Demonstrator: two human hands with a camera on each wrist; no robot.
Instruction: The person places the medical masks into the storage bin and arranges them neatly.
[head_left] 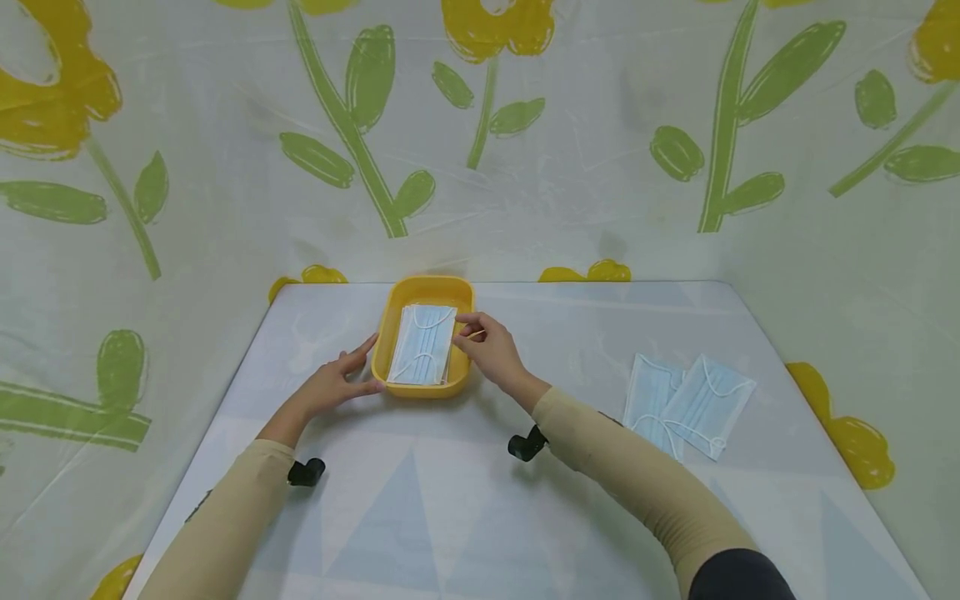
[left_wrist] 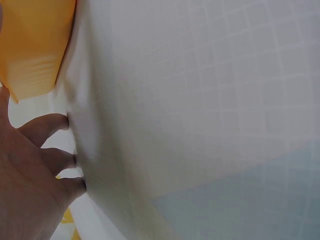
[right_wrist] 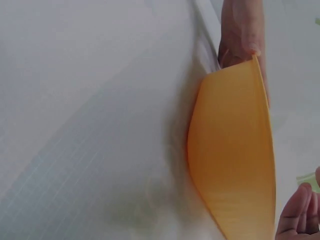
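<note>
Near the back of the table stands a yellow tray (head_left: 467,292) with pale blue face masks (head_left: 423,342) lying stacked inside, white ear loops on top. My left hand (head_left: 330,387) is at its left side, fingers spread; the left wrist view shows several fingertips (left_wrist: 60,121) down on the table. In the right wrist view the left thumb (right_wrist: 250,37) touches the rim. Over the tray's right rim is my right hand (head_left: 491,350), its fingers loosely bent beside the top mask's right edge. No mask shows between the right fingers (right_wrist: 297,207) in the right wrist view.
Two overlapping face masks (head_left: 690,404) lie on the right of the table, beyond my right forearm. Behind the table (head_left: 585,333) hangs a flower-printed cloth (head_left: 570,192), close to the tray's far side. Both sleeves carry a small black device (head_left: 527,444) near the wrist.
</note>
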